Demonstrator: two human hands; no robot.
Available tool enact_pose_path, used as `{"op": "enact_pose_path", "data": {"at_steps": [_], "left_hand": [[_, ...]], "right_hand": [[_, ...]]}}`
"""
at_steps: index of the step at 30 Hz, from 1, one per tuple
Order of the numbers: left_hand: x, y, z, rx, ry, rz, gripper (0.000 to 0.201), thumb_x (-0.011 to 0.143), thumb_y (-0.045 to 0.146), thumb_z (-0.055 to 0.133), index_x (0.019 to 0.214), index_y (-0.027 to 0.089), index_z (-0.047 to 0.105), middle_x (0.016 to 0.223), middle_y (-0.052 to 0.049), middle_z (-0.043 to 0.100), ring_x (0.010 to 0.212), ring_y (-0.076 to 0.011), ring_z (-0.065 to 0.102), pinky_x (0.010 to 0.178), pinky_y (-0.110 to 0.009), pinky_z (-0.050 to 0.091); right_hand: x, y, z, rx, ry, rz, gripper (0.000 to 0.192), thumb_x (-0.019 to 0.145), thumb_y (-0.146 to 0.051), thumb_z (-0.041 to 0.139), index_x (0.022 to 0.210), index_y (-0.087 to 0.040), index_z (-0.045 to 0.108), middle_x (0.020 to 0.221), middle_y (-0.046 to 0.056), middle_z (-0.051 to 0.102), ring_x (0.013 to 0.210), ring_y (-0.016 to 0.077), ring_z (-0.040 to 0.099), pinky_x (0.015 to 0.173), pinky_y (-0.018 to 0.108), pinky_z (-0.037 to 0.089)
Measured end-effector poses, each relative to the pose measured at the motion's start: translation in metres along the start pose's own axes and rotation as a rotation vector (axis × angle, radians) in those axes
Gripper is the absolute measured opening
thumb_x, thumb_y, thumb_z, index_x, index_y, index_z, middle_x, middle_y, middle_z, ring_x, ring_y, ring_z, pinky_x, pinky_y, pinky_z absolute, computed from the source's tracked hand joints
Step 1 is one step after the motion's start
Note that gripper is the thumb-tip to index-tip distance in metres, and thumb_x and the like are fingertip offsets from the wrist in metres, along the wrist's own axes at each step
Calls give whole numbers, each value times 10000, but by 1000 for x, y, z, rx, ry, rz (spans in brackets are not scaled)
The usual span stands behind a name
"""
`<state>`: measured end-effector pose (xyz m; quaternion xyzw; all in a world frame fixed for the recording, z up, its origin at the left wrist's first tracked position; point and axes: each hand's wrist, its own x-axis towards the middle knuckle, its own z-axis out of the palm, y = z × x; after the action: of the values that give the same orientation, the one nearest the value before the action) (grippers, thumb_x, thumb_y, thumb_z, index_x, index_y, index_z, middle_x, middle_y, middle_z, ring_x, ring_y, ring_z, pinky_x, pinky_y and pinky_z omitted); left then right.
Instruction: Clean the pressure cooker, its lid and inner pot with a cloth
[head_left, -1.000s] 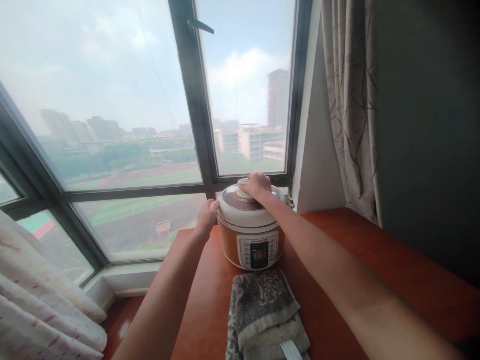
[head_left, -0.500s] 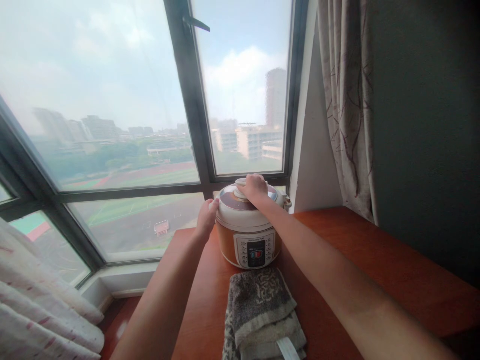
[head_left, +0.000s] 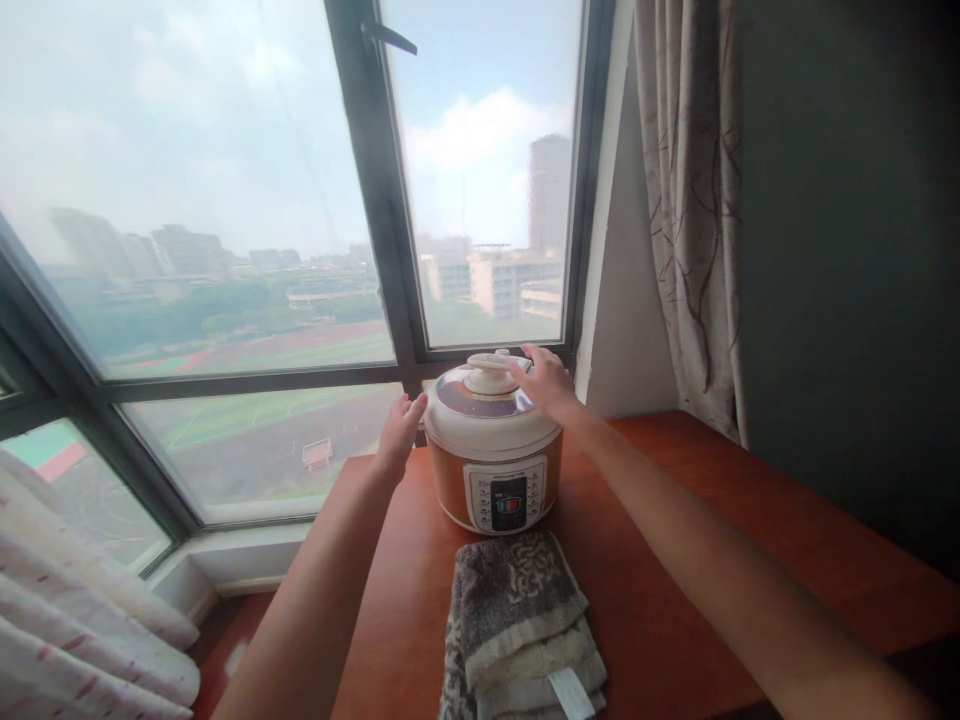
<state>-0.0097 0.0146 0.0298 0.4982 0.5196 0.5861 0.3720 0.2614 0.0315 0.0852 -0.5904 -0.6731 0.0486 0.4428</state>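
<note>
An electric pressure cooker (head_left: pixel 448 485) with a white rim, orange-brown body and front control panel stands upright on the table. Its lid (head_left: pixel 459 395) is seated on top, with a cream handle knob (head_left: pixel 489 372) in the middle. My left hand (head_left: pixel 399 432) is at the left side of the rim, thumb and fingertips up against or very near it; some fingers are hidden. Over the right part of the lid, my right hand (head_left: pixel 551 382) is open, fingers apart, with the fingertips close to the knob. A folded grey towel (head_left: pixel 517 600) lies in front of the cooker.
The reddish-brown wooden table (head_left: pixel 660 560) extends to the right. Behind the cooker is a window with a dark frame (head_left: pixel 262 382). A patterned curtain (head_left: pixel 694 220) hangs at the right, and a pale curtain (head_left: pixel 82 610) is at the lower left.
My right hand has let go of the lid's knob and moved right, its fingers opening. My left hand has eased slightly left and its grip looks looser. The cooker stays in place.
</note>
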Motion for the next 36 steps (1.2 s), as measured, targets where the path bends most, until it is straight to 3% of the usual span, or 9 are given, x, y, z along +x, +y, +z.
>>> {"op": "enact_pose_path", "data": {"at_steps": [4,9,13,16,22,29,36], "left_hand": [[0,5,-15,-58,2,-78,647,684,711,736,1095,232,593,1221,-115,616,1150,-285,577,879,-351,461],[0,2,-16,-135,-5,-154,668,600,719,787,1048,254,613,1185,-92,619,1061,-271,603,856,-359,460],[2,-1,-9,-191,-41,-177,647,569,756,768,894,217,616,910,-47,659,815,-205,598,775,-329,449],[3,-1,-5,-223,-61,-183,608,556,728,789,800,204,600,755,-15,638,718,-176,570,747,-312,433],[1,-1,0,-255,-101,-155,516,563,621,846,782,204,635,703,0,637,685,-166,567,698,-285,411],[-2,0,6,-278,-182,-138,488,592,612,826,731,177,654,593,9,585,560,-141,508,578,-277,363],[0,0,10,-265,-173,-92,472,617,590,834,688,162,647,610,-6,589,570,-126,494,555,-267,363]], "right_hand": [[-6,53,-18,127,107,250,570,894,-443,564,1366,-124,544,1381,194,587,1264,318,540,1067,422,403],[-17,89,-12,367,60,454,466,821,-508,635,1172,-202,645,1090,118,723,980,263,664,813,341,525],[-23,90,0,541,-10,527,390,820,-552,612,999,-210,664,897,66,724,776,193,646,664,279,509],[-24,89,2,622,-33,571,379,829,-568,588,936,-209,648,875,50,708,727,167,617,621,258,482],[-28,88,-3,653,-40,660,378,829,-571,610,878,-198,651,901,57,698,703,151,581,566,243,425],[-31,86,-5,702,-39,686,403,822,-554,655,681,-183,584,572,12,567,457,96,425,409,220,301],[-29,95,2,737,48,654,405,750,-542,720,617,-201,547,470,-20,502,411,92,411,370,221,293]]}}
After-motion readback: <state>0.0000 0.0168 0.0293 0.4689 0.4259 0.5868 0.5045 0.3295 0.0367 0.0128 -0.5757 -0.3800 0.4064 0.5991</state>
